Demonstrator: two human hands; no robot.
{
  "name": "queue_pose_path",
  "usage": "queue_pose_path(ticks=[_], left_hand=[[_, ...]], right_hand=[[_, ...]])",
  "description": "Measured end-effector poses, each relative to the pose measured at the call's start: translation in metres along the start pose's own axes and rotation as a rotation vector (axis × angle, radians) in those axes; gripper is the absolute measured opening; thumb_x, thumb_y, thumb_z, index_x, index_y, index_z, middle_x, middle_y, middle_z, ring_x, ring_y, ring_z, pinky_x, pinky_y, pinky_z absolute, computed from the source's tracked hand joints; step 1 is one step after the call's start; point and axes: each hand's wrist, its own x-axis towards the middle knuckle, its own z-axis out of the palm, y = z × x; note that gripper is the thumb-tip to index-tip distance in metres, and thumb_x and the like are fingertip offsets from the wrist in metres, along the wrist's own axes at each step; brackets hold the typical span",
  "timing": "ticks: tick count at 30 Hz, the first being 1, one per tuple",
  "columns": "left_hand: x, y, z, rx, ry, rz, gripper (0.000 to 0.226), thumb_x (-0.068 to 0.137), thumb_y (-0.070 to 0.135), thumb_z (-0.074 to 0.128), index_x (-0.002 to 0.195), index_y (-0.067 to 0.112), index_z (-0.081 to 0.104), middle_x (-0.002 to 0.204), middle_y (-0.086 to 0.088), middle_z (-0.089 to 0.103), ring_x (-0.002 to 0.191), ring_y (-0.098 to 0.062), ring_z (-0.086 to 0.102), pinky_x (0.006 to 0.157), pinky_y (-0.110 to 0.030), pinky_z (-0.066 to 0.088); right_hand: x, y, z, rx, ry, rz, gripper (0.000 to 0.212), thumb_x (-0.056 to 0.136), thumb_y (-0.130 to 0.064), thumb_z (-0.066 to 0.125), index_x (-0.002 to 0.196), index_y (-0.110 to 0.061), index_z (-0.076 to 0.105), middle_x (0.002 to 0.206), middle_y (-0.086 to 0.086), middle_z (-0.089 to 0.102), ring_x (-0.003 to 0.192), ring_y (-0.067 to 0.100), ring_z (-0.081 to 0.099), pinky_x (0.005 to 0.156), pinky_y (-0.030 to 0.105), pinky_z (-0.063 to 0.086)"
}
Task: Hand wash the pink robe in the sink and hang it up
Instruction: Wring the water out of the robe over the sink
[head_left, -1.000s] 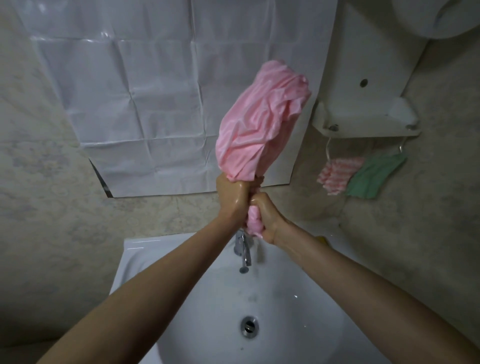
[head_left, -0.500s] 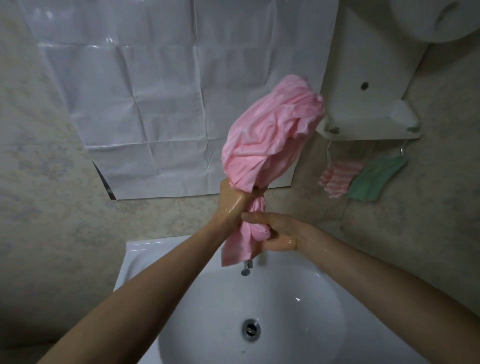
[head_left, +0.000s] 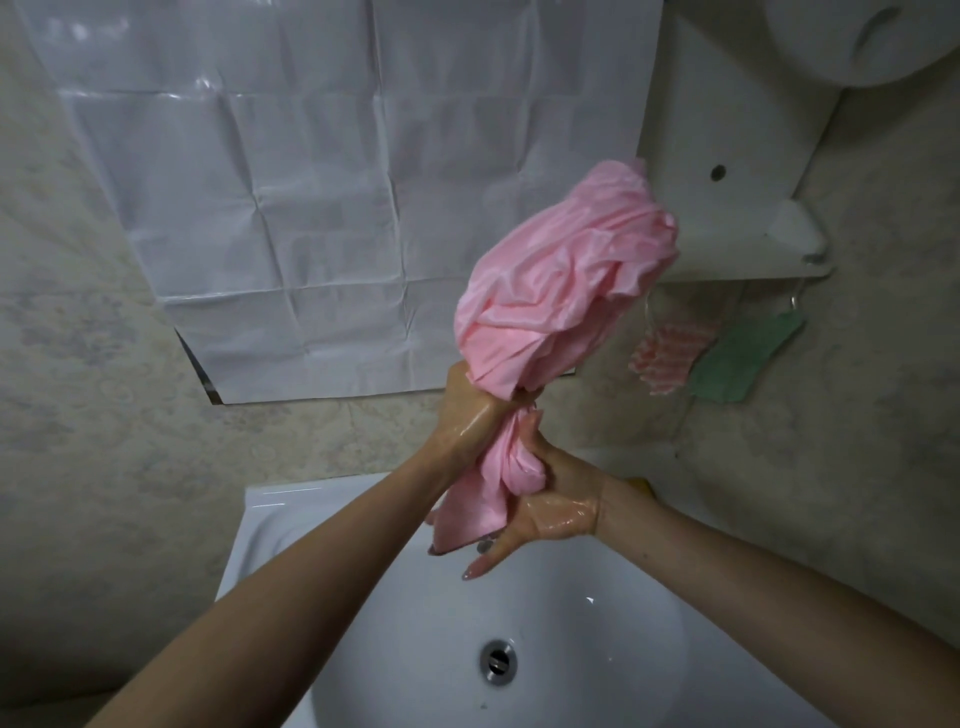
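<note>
Gripping the pink robe (head_left: 561, 291) above the sink (head_left: 597, 649), both hands are wet and shiny. The left hand (head_left: 470, 415) is the higher one over the basin, its fingers closed tight round the narrow neck of the bundle. Above that grip the cloth swells into a big crumpled ball, tilted up and to the right of the sink. The right hand (head_left: 558, 506) sits just below the left, nearer the basin. Its thumb and palm clamp a twisted knot of the same cloth, while two fingers point loosely down toward the bowl. A short flat tail of the robe hangs from between the hands, well above the drain (head_left: 497, 661) (the tap, if it is behind them, is hidden).

On the wall above the sink is a creased white sheet (head_left: 337, 208). Up and to the right of the sink a white shelf (head_left: 727, 218) is fixed to the wall. A pink striped cloth (head_left: 665, 358) and a green cloth (head_left: 743, 358) hang side by side under it.
</note>
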Motion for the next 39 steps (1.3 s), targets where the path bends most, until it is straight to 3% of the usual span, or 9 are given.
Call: queue_pose_path(ticks=[3, 6, 10, 16, 20, 23, 30, 33, 39], left_hand=[[-0.004, 0.002, 0.003, 0.001, -0.007, 0.005, 0.029, 0.08, 0.0, 0.068, 0.073, 0.026, 0.058, 0.065, 0.01, 0.06, 0.052, 0.006, 0.052, 0.054, -0.017, 0.048], [-0.001, 0.005, 0.002, -0.039, 0.019, -0.02, 0.024, 0.08, -0.001, 0.067, 0.075, 0.021, 0.059, 0.064, 0.004, 0.059, 0.049, 0.003, 0.054, 0.052, -0.017, 0.049], [0.007, 0.005, -0.004, -0.036, 0.074, -0.046, 0.023, 0.076, 0.0, 0.072, 0.074, 0.02, 0.061, 0.071, 0.0, 0.064, 0.057, -0.003, 0.06, 0.059, -0.023, 0.053], [0.007, 0.0, -0.009, 0.059, 0.049, 0.013, 0.03, 0.073, -0.007, 0.07, 0.067, 0.019, 0.057, 0.058, 0.01, 0.061, 0.048, 0.003, 0.054, 0.052, -0.016, 0.048], [0.01, -0.004, -0.014, 0.155, 0.093, 0.071, 0.036, 0.074, -0.01, 0.066, 0.058, 0.017, 0.05, 0.048, 0.01, 0.053, 0.043, 0.001, 0.045, 0.048, -0.016, 0.042], [0.008, 0.001, -0.011, 0.259, 0.095, 0.131, 0.033, 0.08, 0.004, 0.068, 0.061, 0.02, 0.047, 0.056, 0.006, 0.05, 0.044, 0.0, 0.047, 0.047, -0.01, 0.04], [-0.001, 0.006, -0.012, 0.142, -0.06, 0.063, 0.014, 0.081, 0.004, 0.064, 0.074, 0.016, 0.062, 0.072, -0.005, 0.068, 0.066, -0.016, 0.066, 0.067, -0.031, 0.058], [-0.006, 0.011, -0.014, 0.185, -0.183, 0.061, 0.016, 0.084, 0.004, 0.061, 0.083, 0.02, 0.061, 0.076, 0.001, 0.066, 0.061, 0.001, 0.062, 0.06, -0.014, 0.051], [-0.009, 0.01, -0.016, 0.129, -0.204, 0.006, 0.011, 0.07, 0.009, 0.068, 0.08, 0.008, 0.064, 0.071, -0.007, 0.069, 0.064, -0.013, 0.067, 0.064, -0.028, 0.056]], right_hand=[[0.002, 0.004, 0.002, -0.018, 0.113, -0.079, 0.1, 0.055, -0.067, 0.075, 0.133, -0.009, 0.052, 0.133, 0.019, 0.053, 0.119, 0.035, 0.053, 0.092, 0.049, 0.049], [0.005, -0.002, 0.0, 0.097, 0.344, -0.256, 0.089, 0.037, -0.039, 0.096, 0.109, 0.002, 0.066, 0.11, 0.019, 0.066, 0.094, 0.026, 0.066, 0.077, 0.035, 0.055], [0.006, -0.01, 0.001, 0.017, 0.497, -0.464, 0.081, 0.032, -0.03, 0.098, 0.104, -0.008, 0.068, 0.11, 0.014, 0.067, 0.102, 0.03, 0.064, 0.084, 0.048, 0.054], [0.005, -0.025, 0.007, -0.223, 0.47, -0.42, 0.06, 0.049, -0.024, 0.092, 0.103, -0.012, 0.068, 0.109, 0.009, 0.068, 0.102, 0.02, 0.065, 0.098, 0.036, 0.048], [0.001, -0.03, 0.019, -0.366, 0.574, -0.429, 0.047, 0.082, 0.0, 0.063, 0.125, -0.017, 0.051, 0.109, 0.004, 0.064, 0.098, 0.015, 0.065, 0.089, 0.032, 0.05], [0.002, -0.031, 0.027, -0.469, 0.526, -0.335, 0.051, 0.073, -0.006, 0.071, 0.12, -0.014, 0.055, 0.11, 0.004, 0.065, 0.113, 0.023, 0.058, 0.101, 0.038, 0.043], [0.009, -0.027, 0.028, -0.494, 0.604, -0.261, 0.018, 0.065, 0.001, 0.069, 0.082, -0.006, 0.07, 0.082, 0.013, 0.066, 0.08, 0.023, 0.063, 0.082, 0.044, 0.052], [0.009, -0.022, 0.028, -0.389, 0.522, -0.198, 0.021, 0.073, 0.004, 0.062, 0.094, -0.001, 0.064, 0.085, 0.014, 0.067, 0.08, 0.022, 0.067, 0.073, 0.044, 0.057], [0.011, -0.018, 0.03, -0.275, 0.556, -0.105, 0.015, 0.063, 0.001, 0.063, 0.077, -0.002, 0.061, 0.068, 0.011, 0.056, 0.066, 0.016, 0.043, 0.045, 0.016, 0.039]])
